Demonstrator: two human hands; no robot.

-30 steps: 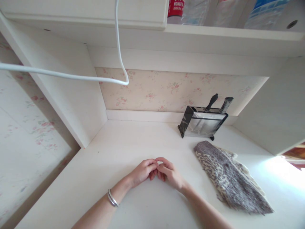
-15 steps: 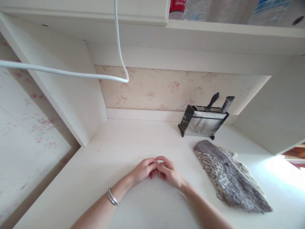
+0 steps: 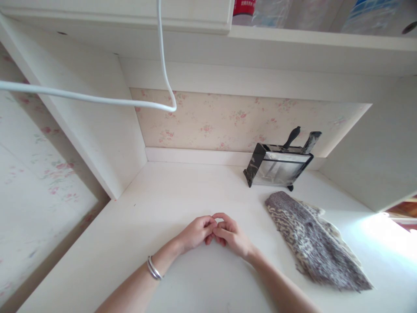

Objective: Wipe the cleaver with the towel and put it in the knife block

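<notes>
My left hand and my right hand rest together on the white desk top, fingertips touching at the middle. Both have their fingers curled in, and nothing shows between them. A silver bracelet circles my left wrist. To the right of my right hand lies a grey and cream patterned cloth, flat on the desk and apart from the hand.
A black and clear knife holder with two dark handles stands at the back right against the floral wall panel. A white cable hangs across the upper left. Bottles sit on the shelf above. A cabinet side wall stands left.
</notes>
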